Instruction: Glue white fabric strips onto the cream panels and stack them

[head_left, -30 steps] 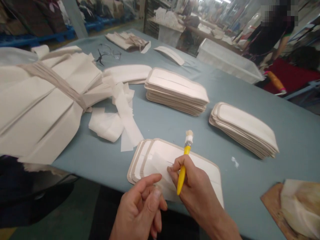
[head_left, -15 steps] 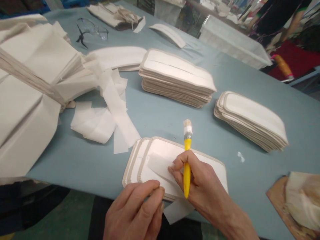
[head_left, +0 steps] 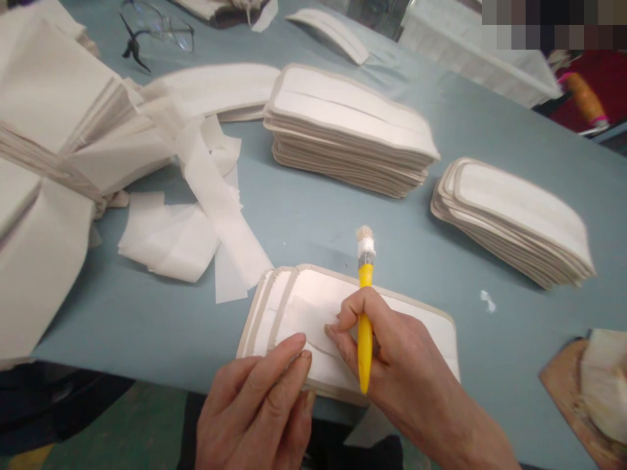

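My right hand point(head_left: 396, 365) is closed round a yellow-handled brush point(head_left: 365, 307), bristles pointing away from me. Its fingertips press a thin white strip point(head_left: 306, 323) onto the top of a small stack of cream-edged white panels point(head_left: 421, 326) at the near table edge. My left hand point(head_left: 259, 405) rests at the stack's near left side. Its fingers are stretched out together and the tips touch the strip's near end.
Two taller stacks of the same panels stand beyond, one in the middle point(head_left: 350, 127) and one on the right point(head_left: 514, 219). Loose white strips point(head_left: 196, 209) and a tied bundle of white sheets point(head_left: 49, 170) lie left. Glasses point(head_left: 151, 29) at the back. A brown board point(head_left: 573, 398) sits near right.
The view has tipped down and closer. The strip that stood lifted off the top panel now lies flat on it, and my left fingertips have moved up onto its near end.
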Motion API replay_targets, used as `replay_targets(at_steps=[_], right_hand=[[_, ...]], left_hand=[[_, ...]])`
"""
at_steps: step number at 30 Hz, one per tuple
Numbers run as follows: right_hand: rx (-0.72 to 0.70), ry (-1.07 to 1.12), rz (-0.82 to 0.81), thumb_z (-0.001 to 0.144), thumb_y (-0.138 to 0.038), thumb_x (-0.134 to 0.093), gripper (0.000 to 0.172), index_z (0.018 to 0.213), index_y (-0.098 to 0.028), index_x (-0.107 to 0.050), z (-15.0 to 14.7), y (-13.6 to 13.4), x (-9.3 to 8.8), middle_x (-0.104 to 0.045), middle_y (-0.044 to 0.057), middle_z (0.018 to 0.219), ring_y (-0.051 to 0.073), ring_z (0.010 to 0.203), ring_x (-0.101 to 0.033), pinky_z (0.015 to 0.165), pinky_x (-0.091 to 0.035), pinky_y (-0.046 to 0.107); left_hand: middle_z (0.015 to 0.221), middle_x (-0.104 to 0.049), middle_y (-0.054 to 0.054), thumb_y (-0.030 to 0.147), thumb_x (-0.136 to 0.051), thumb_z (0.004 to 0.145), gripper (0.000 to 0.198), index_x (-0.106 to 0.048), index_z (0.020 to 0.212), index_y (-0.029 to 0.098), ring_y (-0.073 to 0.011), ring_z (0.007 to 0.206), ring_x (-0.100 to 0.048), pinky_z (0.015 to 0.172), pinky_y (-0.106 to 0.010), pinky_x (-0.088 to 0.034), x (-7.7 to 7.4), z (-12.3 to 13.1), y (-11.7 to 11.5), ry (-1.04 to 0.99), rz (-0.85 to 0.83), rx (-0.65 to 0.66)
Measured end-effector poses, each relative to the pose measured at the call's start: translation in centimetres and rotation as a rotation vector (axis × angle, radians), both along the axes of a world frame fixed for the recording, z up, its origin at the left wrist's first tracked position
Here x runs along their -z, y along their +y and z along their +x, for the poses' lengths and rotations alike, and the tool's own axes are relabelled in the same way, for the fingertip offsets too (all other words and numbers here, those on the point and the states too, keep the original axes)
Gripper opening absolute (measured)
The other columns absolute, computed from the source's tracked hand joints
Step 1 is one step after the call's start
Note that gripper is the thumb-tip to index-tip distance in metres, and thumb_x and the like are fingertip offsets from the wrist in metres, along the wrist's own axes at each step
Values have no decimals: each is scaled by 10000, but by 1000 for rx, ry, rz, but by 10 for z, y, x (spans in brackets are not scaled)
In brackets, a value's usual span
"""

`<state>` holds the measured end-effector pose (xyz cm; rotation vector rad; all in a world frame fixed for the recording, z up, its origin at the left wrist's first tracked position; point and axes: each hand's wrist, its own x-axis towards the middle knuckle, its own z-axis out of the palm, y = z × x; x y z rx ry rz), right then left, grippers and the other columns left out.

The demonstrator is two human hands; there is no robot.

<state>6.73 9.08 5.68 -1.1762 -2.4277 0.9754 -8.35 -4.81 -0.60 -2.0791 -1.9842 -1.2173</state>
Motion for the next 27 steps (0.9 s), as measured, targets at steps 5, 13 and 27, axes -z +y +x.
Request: replay_targets(at_steps=[5, 13, 27], right_hand=[[-9, 11, 62, 920, -125, -548, 154, 872, -267, -511, -1, 1, 2, -575, -103, 593, 105, 463, -472, 480, -322, 195], [-31, 0, 95, 916, -111, -558, 175, 883, -270, -494, -3, 3, 2, -532, -118, 579, 102, 454, -455, 473, -320, 185], [-26, -41, 79, 903, -103, -574, 184, 882, -267, -494, -2, 4, 0, -533, -114, 598, 110, 487, -462, 497, -311, 196]], left_hand=[[1318, -748, -116, 124, -645, 961, 346, -667, 1307, 128, -187, 927, -673, 832, -340, -508, -2, -2, 5, 43, -18, -25], [1361, -729, -109, 143, -645, 960, 360, -653, 1318, 113, -208, 888, -654, 799, -365, -483, -1, 2, 12, 70, -24, -42], [1370, -727, -87, 206, -622, 996, 300, -659, 1283, 129, -211, 839, -613, 774, -390, -437, -2, 7, 18, 95, -60, -98]])
